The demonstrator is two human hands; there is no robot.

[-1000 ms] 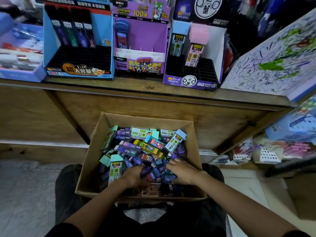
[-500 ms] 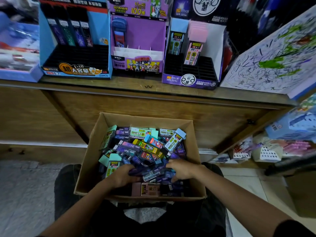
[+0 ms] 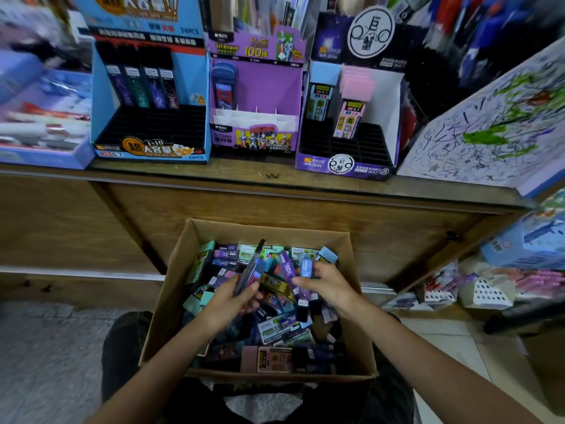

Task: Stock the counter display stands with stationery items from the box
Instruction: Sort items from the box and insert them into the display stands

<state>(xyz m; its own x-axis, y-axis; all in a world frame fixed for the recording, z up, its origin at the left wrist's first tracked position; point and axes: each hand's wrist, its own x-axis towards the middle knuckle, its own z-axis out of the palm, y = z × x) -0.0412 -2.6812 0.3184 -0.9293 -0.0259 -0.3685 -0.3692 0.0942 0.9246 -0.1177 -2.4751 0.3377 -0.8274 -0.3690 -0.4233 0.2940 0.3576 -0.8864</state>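
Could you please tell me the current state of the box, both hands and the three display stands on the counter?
cardboard box, open, heaped with small cases.
left hand, grips a dark slim case above the box.
right hand, holds a light-blue case.
blue stand, four cases at back, front slots empty.
purple stand, one case at back left.
dark stand, a few cases at back, front slots empty.

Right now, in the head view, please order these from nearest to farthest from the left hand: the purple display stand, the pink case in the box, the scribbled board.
1. Pink case, at the box's near end, beside the left hand.
2. Purple display stand, on the counter, straight ahead.
3. Scribbled board, counter's far right.
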